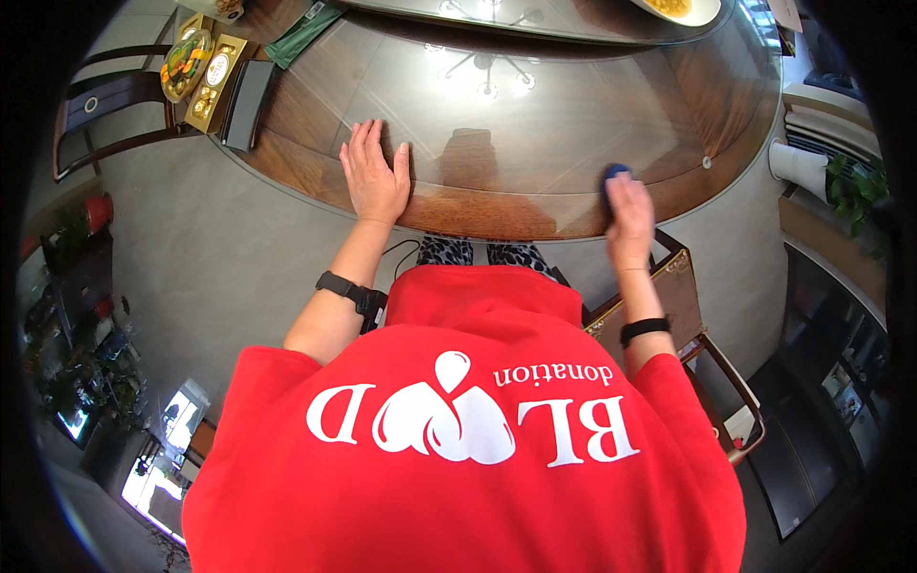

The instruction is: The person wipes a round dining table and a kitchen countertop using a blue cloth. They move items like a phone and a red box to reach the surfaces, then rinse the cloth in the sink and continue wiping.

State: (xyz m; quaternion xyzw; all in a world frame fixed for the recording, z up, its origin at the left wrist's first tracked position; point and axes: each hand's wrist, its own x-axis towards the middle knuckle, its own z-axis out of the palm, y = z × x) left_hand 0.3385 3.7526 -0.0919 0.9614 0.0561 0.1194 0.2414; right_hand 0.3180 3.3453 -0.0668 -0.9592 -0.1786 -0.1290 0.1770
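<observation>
My left hand [375,175] lies palm down near the front edge of a round wooden table [501,215] with a glossy top, its fingers slightly apart and nothing seen in it. Further right, my right hand [630,218] is blurred and holds a dark blue object [615,172], perhaps a cloth or a pad, against the tabletop close to the edge. Most of that object is hidden beneath the hand. Lamp reflections show on the surface beyond both hands.
At the far left of the table are a dark flat case [247,104], a gold chocolate box [217,79], a round clear container [186,66] and a green packet [304,34]. A raised glass turntable [573,25] carries a white bowl [684,16]. Chairs stand at both sides.
</observation>
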